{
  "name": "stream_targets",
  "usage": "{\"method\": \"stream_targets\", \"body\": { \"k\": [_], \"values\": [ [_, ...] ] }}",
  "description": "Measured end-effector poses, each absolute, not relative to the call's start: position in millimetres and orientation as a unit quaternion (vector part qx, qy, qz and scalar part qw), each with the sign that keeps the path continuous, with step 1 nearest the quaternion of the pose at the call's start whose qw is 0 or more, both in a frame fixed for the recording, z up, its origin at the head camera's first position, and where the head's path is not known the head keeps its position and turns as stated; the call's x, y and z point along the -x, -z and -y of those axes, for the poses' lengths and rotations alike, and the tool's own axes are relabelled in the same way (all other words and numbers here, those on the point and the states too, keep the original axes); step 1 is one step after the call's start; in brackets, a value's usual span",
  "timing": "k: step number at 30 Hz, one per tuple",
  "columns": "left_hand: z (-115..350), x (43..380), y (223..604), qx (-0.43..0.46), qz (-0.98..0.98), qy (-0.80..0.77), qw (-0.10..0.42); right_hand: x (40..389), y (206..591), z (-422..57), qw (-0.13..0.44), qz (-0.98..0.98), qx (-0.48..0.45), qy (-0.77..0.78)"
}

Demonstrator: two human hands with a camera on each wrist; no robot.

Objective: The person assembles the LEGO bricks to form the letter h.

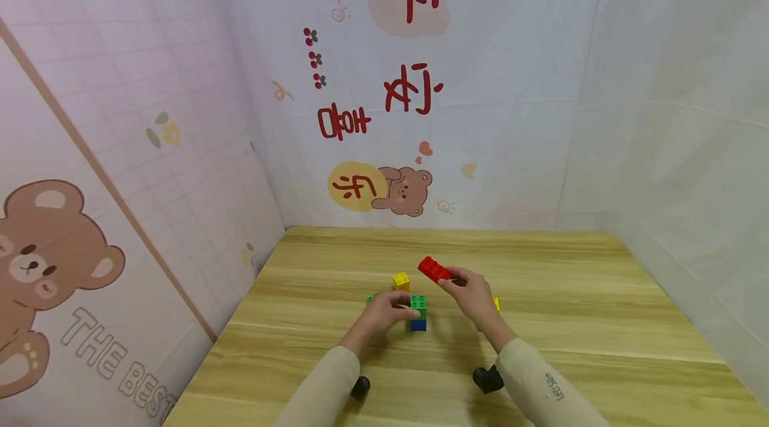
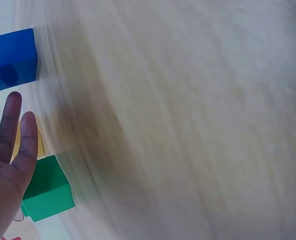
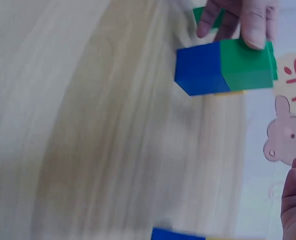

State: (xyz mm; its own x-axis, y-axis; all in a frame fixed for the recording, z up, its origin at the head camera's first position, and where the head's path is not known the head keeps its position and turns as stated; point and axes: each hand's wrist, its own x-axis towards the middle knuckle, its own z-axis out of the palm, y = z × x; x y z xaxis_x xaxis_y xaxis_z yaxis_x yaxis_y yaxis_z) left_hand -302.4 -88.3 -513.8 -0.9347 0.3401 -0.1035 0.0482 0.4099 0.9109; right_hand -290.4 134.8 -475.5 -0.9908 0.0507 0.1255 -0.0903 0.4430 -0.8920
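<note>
My left hand [image 1: 384, 312] pinches a green toy building brick [image 1: 418, 304], its thumb on the near face. Right under that brick a blue brick [image 1: 418, 325] is joined, and the two form an upright stack; whether it touches the table I cannot tell. Above and to the right, my right hand [image 1: 471, 292] grips a red studded brick [image 1: 434, 269] by its right end, tilted in the air. In the right wrist view the stack's blue brick [image 3: 200, 70] shows plainly, while the red brick is almost wholly out of sight.
A yellow brick [image 1: 401, 281] stands behind the left hand. Another green brick [image 2: 49, 190] lies beside that hand. Right of the right wrist, a second yellow brick [image 1: 496, 304] is partly hidden; a blue brick [image 3: 177, 234] adjoins it. Black objects [image 1: 488, 379] show near the sleeves.
</note>
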Motion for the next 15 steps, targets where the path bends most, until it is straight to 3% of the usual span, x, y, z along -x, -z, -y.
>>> {"method": "stream_targets", "body": {
  "k": [15],
  "values": [
    [67.9,305.8,513.8,-0.137,-0.835,-0.517,0.125,293.4,471.5,-179.7,0.064,0.846,-0.005,-0.53]
  ]
}}
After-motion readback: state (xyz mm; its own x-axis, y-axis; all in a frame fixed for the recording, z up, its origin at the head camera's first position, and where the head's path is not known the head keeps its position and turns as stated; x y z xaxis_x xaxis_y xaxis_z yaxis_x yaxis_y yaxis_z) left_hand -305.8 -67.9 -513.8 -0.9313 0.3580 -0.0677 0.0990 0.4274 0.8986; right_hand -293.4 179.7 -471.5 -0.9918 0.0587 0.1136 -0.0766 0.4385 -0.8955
